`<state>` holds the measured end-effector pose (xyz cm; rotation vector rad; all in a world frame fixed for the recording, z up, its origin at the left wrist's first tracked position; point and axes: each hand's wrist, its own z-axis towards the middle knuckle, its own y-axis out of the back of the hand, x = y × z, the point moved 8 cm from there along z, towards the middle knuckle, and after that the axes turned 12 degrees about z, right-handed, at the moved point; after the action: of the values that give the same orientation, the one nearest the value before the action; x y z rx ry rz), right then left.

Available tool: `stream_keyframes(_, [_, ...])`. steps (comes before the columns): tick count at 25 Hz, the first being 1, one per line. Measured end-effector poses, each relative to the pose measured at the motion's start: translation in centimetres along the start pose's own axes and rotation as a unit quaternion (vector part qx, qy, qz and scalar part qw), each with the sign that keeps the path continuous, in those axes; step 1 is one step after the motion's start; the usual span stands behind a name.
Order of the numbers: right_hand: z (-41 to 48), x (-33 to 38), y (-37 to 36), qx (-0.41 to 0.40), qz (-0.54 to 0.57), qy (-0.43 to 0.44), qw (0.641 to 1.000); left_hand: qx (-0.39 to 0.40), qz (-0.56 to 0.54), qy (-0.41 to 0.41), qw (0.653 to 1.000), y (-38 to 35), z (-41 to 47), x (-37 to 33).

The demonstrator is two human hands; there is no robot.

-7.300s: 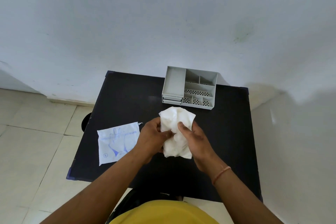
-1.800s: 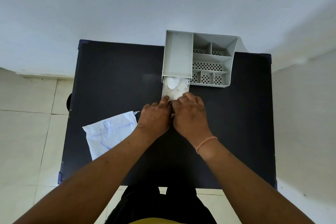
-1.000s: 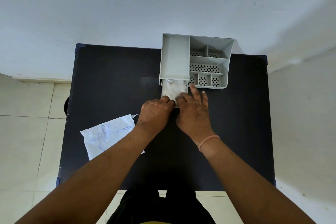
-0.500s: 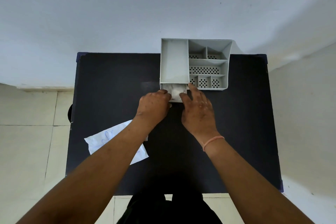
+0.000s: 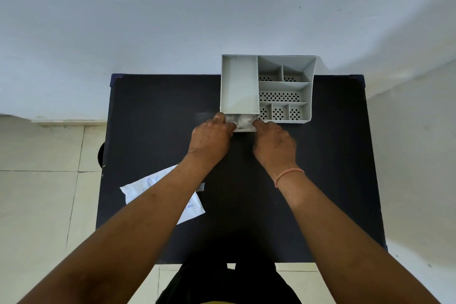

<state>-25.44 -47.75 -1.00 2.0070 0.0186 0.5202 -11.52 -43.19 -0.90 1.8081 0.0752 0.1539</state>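
Fingers (image 5: pixel 229 126) of left hand (image 5: pixel 209 138) and right hand (image 5: pixel 275 144) grip the drawer (image 5: pixel 244 129) corners; I push evenly, holding the white wad (image 5: pixel 239 119) clear of the organizer (image 5: pixel 239 86) lip.

Pairing pale grey with matt black.
Showing plain light grey on the organiser (image 5: pixel 239 86) and its drawer (image 5: pixel 244 129), dotting the compartment floors with rows of dark oval holes; showing crumpled white in the wad (image 5: pixel 240 119); spreading matt black over the table (image 5: pixel 160 118); printing blue on a white packet (image 5: pixel 193 208); ringing a wrist with a salmon-pink band (image 5: pixel 288 174); tiling the floor (image 5: pixel 37 192) in cream.
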Motion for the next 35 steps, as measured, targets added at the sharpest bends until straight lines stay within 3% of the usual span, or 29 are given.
stream_keyframes(3, [-0.3,0.9,-0.3,0.039,-0.009,0.015,0.999,0.002,0.006,-0.006,1.0,-0.1,0.1,-0.2])
stream_keyframes(6, [0.1,0.8,-2.1,0.135,-0.023,-0.011,0.991,0.011,0.006,0.001,1.0,-0.3,0.1,0.1])
stream_keyframes(9, [0.9,0.3,-2.5,0.167,-0.004,-0.037,0.985,0.016,-0.004,0.004,1.0,-0.6,0.1,-0.1])
stream_keyframes(11, [1.0,0.1,-2.1,0.15,0.035,-0.044,0.987,0.003,-0.022,0.019,1.0,-0.4,0.0,0.3])
stream_keyframes(15, [0.1,-0.2,-0.7,0.038,0.086,-0.02,0.995,-0.017,-0.052,0.054,0.997,-0.4,-0.3,1.0])
stream_keyframes(19, [-0.1,-0.2,-3.7,0.164,0.147,-0.041,0.975,-0.016,-0.076,0.059,0.995,-0.8,-0.2,1.1])
stream_keyframes(22, [0.8,-0.8,-3.3,0.103,0.28,-0.071,0.952,-0.021,-0.093,0.072,0.993,-0.7,0.2,1.4])
stream_keyframes(23, [0.8,-1.4,-2.9,0.049,0.337,-0.097,0.935,-0.022,-0.103,0.087,0.991,-0.6,0.4,1.7])
stream_keyframes(24, [0.5,-2.1,-2.7,0.005,0.417,-0.147,0.897,-0.02,-0.118,0.105,0.987,-0.7,0.6,1.9])
stream_keyframes(25, [0.2,-2.5,-2.9,-0.017,0.516,-0.208,0.831,-0.013,-0.14,0.126,0.982,-0.9,0.8,2.3])
stream_keyframes(27, [-0.2,-1.9,-4.0,-0.003,0.697,-0.295,0.654,0.007,-0.223,0.189,0.956,-1.7,0.7,3.3])
stream_keyframes(28, [-0.1,-1.2,-4.2,0.009,0.756,-0.306,0.578,0.023,-0.289,0.233,0.928,-2.3,0.6,3.9])
stream_keyframes(29, [0.1,-0.5,-4.1,0.016,0.796,-0.309,0.521,0.047,-0.382,0.282,0.879,-3.1,0.4,4.3])
stream_keyframes(30, [0.4,-0.1,-4.0,0.019,0.818,-0.309,0.485,0.073,-0.492,0.324,0.805,-3.9,0.0,4.3])
stream_keyframes(32, [1.0,0.2,-3.8,0.01,0.836,-0.311,0.453,0.116,-0.653,0.36,0.656,-4.8,-0.4,3.3])
stream_keyframes(33, [1.1,0.1,-3.9,0.007,0.837,-0.315,0.448,0.121,-0.68,0.36,0.627,-4.8,-0.3,3.2])
stream_keyframes(35, [1.2,0.0,-4.3,0.005,0.836,-0.32,0.445,0.128,-0.687,0.35,0.624,-4.7,-0.3,3.3])
